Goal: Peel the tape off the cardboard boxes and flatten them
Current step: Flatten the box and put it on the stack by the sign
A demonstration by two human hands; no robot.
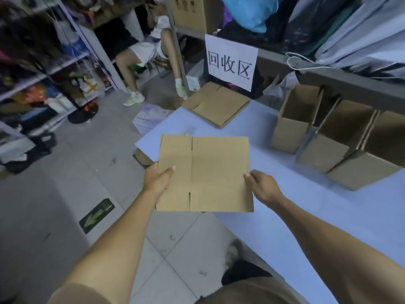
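Observation:
A flattened brown cardboard box [210, 172] is held flat in the air over the near left corner of the pale blue table [306, 216]. My left hand [156, 178] grips its left edge, thumb on top. My right hand [263, 186] pinches its right edge. A stack of flattened boxes [215, 104] lies at the table's far corner. Three open, upright boxes stand in a row on the right: one [293, 119], a second [328, 145] and a third [370, 163]. No tape is visible on the held box.
A white paper sign [230, 61] hangs from the grey shelf rail [328, 77] behind the table. A seated person's legs [129, 71] are on the far left. Shelving with goods [43, 69] lines the left wall. A white carton [149, 118] sits on the tiled floor.

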